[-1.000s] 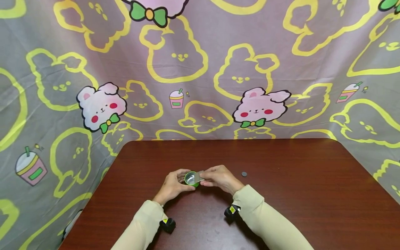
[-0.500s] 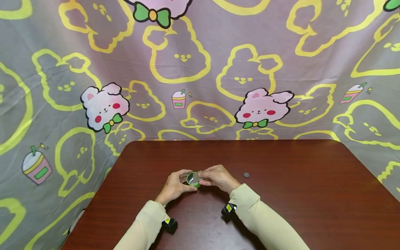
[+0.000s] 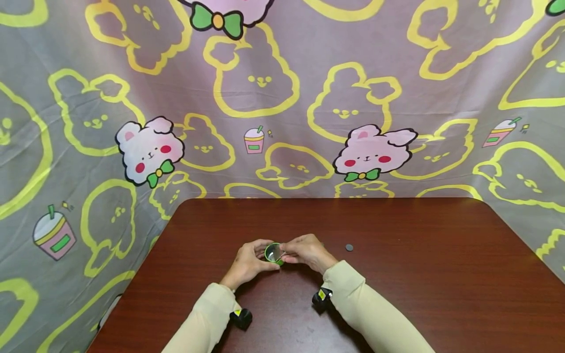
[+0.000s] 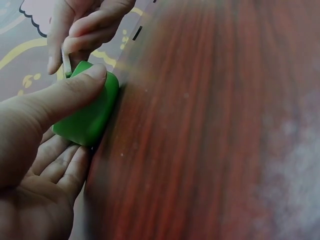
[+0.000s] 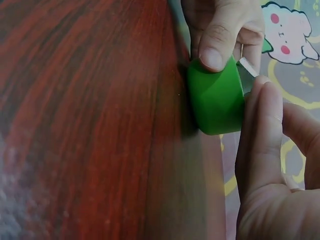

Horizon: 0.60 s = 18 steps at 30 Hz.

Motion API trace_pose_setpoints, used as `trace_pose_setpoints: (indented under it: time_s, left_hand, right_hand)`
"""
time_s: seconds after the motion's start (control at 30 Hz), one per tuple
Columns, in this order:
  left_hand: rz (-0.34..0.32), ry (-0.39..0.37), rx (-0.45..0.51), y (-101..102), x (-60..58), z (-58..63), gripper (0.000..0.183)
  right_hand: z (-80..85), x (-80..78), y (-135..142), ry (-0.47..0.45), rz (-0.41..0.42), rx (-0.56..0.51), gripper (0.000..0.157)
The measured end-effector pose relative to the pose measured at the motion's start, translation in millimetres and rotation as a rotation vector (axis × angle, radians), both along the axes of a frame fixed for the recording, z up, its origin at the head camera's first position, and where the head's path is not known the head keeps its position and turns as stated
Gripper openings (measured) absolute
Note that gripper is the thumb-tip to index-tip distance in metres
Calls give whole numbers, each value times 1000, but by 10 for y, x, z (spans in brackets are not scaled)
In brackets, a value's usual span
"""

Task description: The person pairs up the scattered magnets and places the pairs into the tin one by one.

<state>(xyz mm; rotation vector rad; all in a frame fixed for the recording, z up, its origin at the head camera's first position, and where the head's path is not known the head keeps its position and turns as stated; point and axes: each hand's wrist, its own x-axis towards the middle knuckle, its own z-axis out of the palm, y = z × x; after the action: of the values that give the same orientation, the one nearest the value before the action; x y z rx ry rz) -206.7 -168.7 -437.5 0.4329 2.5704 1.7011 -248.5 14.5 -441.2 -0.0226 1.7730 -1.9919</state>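
Note:
My left hand (image 3: 247, 260) grips a small round green cup (image 3: 270, 253) with a shiny silvery inside, low over the brown table. In the left wrist view, the thumb lies across the green side of the cup (image 4: 90, 112) and fingers support it from beneath. My right hand (image 3: 306, 251) pinches a thin flat grey piece (image 3: 277, 252) over the cup's mouth. The right wrist view shows a pale edge of this flat piece (image 5: 247, 67) sticking out at the rim, close to the right fingertips; most of it is hidden behind cup and fingers.
A small grey disc (image 3: 349, 247) lies on the brown table (image 3: 419, 274), right of my right hand. Patterned cloth (image 3: 282, 108) hangs behind the table and along its sides. Black wrist cameras sit under both sleeves.
The flat piece has shifted left and tilted, from the cup's right rim to across more of its mouth. Both hands keep their hold; the whole view has drifted slightly.

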Motion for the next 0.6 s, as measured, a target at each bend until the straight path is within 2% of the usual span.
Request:
trace_pose_setpoints:
  time_s: [0.13, 0.37, 0.6]
  left_hand:
    - [-10, -1, -8, 6, 32, 73, 57]
    - [-6, -10, 2, 0, 18, 61, 58]
    - [-5, -5, 7, 1, 23, 62, 57]
  right_hand:
    - [27, 2, 13, 32, -9, 30, 25]
    - [56, 15, 39, 53, 35, 82, 21]
    - [22, 46, 36, 70, 40, 133, 20]
